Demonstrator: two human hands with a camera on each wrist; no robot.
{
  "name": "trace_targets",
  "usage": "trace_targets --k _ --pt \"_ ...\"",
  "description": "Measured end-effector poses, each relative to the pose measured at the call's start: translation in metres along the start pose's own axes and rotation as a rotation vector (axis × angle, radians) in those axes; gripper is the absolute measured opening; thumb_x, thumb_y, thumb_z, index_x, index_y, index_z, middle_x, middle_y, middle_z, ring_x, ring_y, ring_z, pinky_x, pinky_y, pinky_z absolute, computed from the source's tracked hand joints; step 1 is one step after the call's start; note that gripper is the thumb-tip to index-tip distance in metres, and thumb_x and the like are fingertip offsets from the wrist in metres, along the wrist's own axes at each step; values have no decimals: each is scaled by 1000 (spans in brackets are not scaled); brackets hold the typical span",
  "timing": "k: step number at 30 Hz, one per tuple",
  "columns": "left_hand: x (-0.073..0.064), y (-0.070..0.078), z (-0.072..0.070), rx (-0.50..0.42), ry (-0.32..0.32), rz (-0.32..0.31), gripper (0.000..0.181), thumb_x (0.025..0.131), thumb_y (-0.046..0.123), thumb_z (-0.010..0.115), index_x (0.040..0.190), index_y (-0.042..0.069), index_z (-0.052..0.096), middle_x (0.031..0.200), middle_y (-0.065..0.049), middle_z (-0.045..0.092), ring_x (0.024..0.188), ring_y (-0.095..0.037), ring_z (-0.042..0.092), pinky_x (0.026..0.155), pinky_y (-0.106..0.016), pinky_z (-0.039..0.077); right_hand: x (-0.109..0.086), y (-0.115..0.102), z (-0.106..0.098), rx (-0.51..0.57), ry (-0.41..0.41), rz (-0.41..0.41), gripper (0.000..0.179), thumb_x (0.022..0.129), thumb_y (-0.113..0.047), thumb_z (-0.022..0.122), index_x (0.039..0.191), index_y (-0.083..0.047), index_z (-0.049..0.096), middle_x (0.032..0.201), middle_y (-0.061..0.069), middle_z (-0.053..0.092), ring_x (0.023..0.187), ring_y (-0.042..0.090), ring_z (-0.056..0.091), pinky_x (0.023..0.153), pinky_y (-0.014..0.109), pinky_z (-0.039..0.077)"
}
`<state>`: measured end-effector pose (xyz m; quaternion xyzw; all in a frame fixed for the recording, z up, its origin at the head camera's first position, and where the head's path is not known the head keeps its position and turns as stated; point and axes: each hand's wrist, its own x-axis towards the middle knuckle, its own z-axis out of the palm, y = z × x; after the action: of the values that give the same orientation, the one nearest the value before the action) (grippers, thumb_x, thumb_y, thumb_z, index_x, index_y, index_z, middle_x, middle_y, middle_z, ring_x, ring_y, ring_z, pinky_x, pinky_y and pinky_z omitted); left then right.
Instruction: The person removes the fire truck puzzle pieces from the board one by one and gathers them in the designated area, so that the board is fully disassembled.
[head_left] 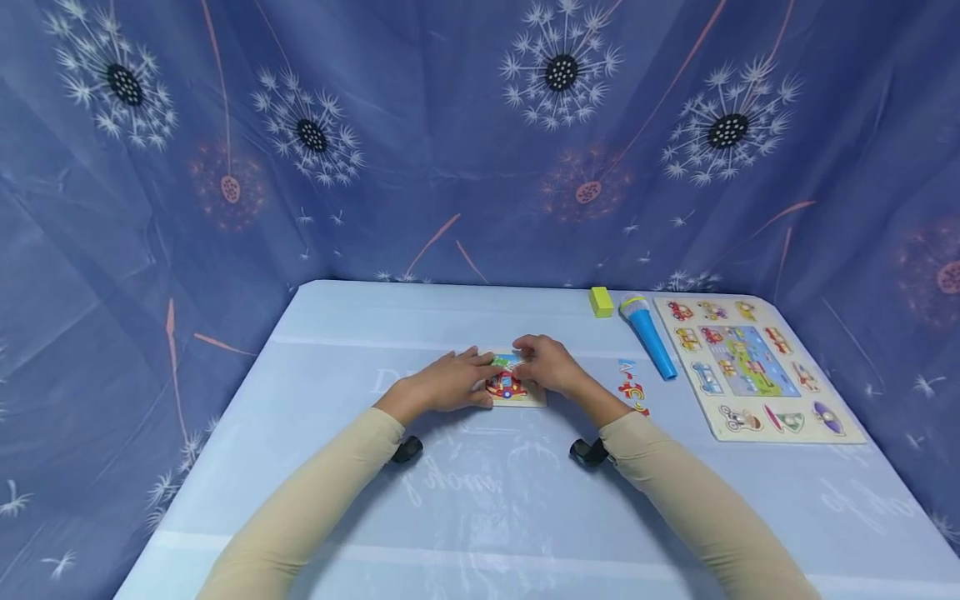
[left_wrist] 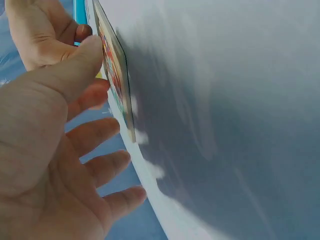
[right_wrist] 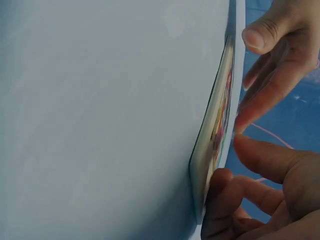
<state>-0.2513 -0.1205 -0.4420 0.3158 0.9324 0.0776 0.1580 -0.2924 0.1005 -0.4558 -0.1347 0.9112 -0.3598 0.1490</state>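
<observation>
A small puzzle board (head_left: 525, 398) with a red vehicle picture lies flat on the table between the two hands. My left hand (head_left: 450, 382) is at its left side, thumb by the edge and index finger reaching over the picture. In the left wrist view the other fingers of the left hand (left_wrist: 55, 145) are spread and loosely bent. From the upper right, my right hand (head_left: 551, 365) reaches over the board with bent fingers touching it. In the right wrist view, the right hand's thumb (right_wrist: 265, 157) is close to the left index fingertip. Nothing shows clearly gripped.
Colourful letter-like pieces (head_left: 632, 387) lie right of the right hand. Beyond are a yellow block (head_left: 601, 302), a blue toy microphone (head_left: 649, 337) and a large peg puzzle board (head_left: 701, 408). A dandelion-print curtain (head_left: 420, 142) stands behind the table.
</observation>
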Motion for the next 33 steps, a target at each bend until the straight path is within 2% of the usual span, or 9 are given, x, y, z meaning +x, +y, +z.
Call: trace_targets --k 7,12,17,23,26,33 --pt "-4 0 1 70 -35 9 65 99 54 60 158 32 41 167 -5 30 155 -35 22 118 -65 25 0 -3 0 -109 -37 -34 53 89 -13 76 138 -3 61 123 17 64 114 31 60 103 49 48" --pt "-2 3 1 67 -39 1 63 100 52 60 157 33 42 166 -4 31 154 -37 23 117 -66 26 6 -2 -2 -144 -97 -60 52 88 -10 76 137 -2 61 114 15 64 103 27 58 93 44 51" --pt "-2 4 0 89 -48 -11 60 102 50 59 157 34 42 166 -3 31 154 -38 23 117 -66 27 13 2 -4 -126 -122 -65 49 88 -9 77 134 -3 63 107 12 61 97 25 55 85 39 49" --pt "-3 4 0 79 -51 -27 60 102 48 59 158 34 41 167 -2 30 155 -37 21 118 -66 24 15 3 -8 -202 -149 -136 49 91 -10 75 138 -4 63 114 15 63 105 26 58 96 45 49" --pt "-4 5 0 75 -58 -27 60 103 48 58 158 34 40 167 -3 29 155 -37 20 119 -66 23 14 3 -10 -237 -168 -150 50 93 -10 73 141 -5 61 115 15 65 107 26 60 97 46 50" --pt "-4 6 1 78 -61 -29 61 103 49 58 159 34 38 168 -2 27 155 -36 19 120 -64 22 12 4 -13 -248 -191 -168 50 95 -8 72 143 -4 59 107 12 62 94 22 57 84 38 50"
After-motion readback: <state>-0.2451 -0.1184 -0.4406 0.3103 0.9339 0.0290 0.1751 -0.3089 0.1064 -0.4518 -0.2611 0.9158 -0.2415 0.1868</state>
